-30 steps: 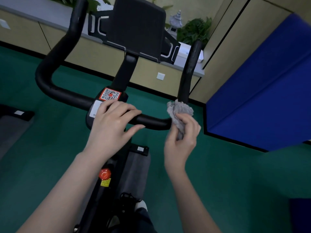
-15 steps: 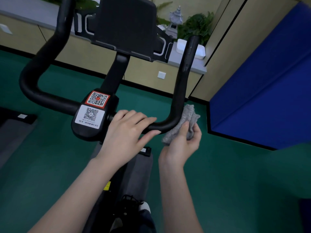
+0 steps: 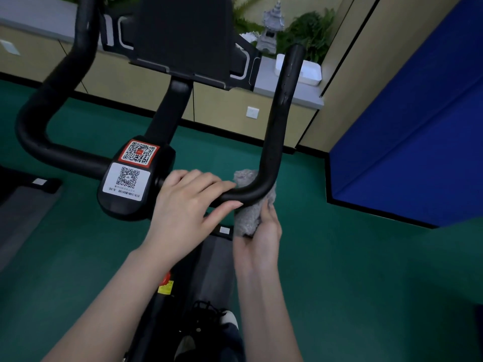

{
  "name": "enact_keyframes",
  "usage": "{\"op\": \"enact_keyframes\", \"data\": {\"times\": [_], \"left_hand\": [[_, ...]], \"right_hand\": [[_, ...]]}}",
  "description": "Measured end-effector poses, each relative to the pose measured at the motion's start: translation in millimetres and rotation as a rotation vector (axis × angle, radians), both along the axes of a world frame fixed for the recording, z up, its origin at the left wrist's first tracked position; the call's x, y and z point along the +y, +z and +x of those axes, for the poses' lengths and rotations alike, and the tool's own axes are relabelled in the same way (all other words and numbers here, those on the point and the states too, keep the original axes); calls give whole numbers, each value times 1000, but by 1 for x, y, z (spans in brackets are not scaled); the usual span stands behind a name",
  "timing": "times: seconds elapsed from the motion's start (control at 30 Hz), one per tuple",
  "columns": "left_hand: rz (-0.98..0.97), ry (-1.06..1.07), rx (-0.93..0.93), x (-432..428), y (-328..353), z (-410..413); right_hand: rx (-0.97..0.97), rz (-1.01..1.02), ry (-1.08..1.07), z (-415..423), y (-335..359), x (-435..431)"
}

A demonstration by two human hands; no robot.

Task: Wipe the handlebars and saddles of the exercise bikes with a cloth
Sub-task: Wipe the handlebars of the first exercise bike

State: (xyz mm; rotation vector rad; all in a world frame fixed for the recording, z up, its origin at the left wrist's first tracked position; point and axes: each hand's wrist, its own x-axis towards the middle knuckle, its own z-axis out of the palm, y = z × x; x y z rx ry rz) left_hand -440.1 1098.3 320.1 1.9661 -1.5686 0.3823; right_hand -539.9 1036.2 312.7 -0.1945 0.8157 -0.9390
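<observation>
Two hands are occupied: handlebar (image 3: 65,158) gripped by left hand (image 3: 188,205), cloth (image 3: 247,220) pressed under its right bend by right hand (image 3: 261,233); the far upright grip (image 3: 287,82) is judged due for wiping next.

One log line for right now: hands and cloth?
left hand: holds handlebar | right hand: holds cloth against handlebar's right bend

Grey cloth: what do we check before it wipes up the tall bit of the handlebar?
1. Grey fluffy cloth wraps the bend of the black tubular handlebar: ok.
2. Right hand grips the cloth from below: ok.
3. Left hand holds the handlebar beside the cloth: ok.
4. Upright end above the cloth has nothing on it: ok.
5. Cloth clean or damp: cannot tell.
</observation>
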Motion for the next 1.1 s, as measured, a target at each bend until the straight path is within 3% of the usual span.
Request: {"op": "enact_keyframes", "data": {"times": [0.13,0.37,0.53,0.63,0.7,0.8,0.87,1.0,1.1], "left_hand": [[6,-2,-17,0,0,0],[18,-3,-6,1,3,-2],[4,94,-14,-4,3,-11],[-10,119,9,-8,3,-16],[-25,116,19,-9,3,-16],[-48,111,30,-9,3,-14],[-62,107,32,-9,2,-14],[-74,98,44,-9,1,-12],[-70,93,47,-8,1,-12]], "right_hand": [[-26,-27,81,-2,-6,15],[61,-89,29,-6,-4,7],[398,-325,-141,-15,-5,7],[724,-727,-226,-19,10,-16],[877,-1101,-91,-18,24,-30],[1068,-1648,289,-17,43,-52],[1157,-1888,553,-15,57,-71],[1355,-2011,803,3,83,-102],[1372,-2034,1079,15,85,-102]]}}
